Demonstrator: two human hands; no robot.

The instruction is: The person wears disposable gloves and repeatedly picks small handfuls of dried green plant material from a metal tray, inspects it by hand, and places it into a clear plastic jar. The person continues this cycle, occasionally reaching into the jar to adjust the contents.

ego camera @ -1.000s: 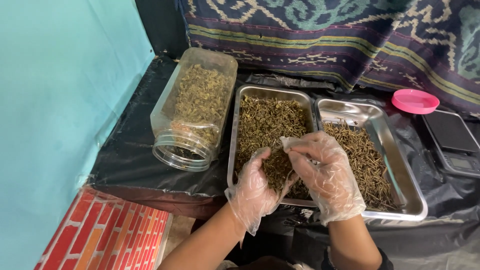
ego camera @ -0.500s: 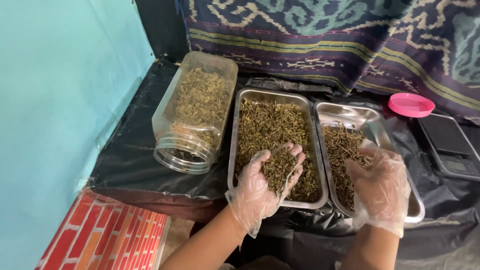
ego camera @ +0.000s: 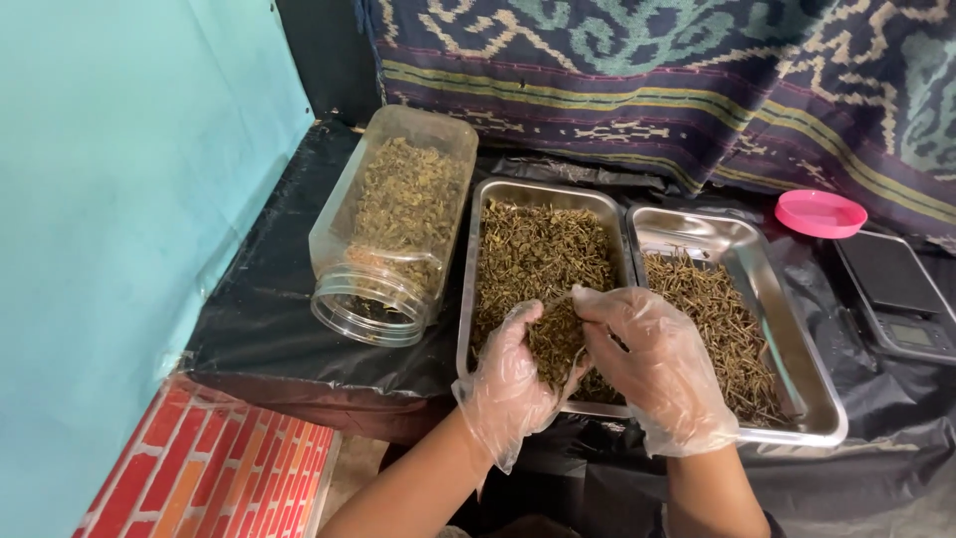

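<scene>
Both hands wear clear plastic gloves. My left hand (ego camera: 513, 384) is cupped palm up over the near end of the left steel tray (ego camera: 468, 289) and holds a heap of dried brown-green herb bits (ego camera: 556, 339). My right hand (ego camera: 657, 369) lies over that heap, its fingertips pinching into it. The left tray is full of the same dried bits (ego camera: 538, 249). The right steel tray (ego camera: 797, 329) holds a thinner layer of stick-like pieces (ego camera: 722, 319).
A clear plastic jar (ego camera: 393, 224) lies on its side left of the trays, mouth toward me, part full of dried herb. A pink lid (ego camera: 820, 212) and a black digital scale (ego camera: 901, 294) sit at the right. Black sheeting covers the table; patterned cloth hangs behind.
My right hand went from the left-hand heap out over the right tray half a second ago, and is now back on the heap. The left hand stayed cupped in place.
</scene>
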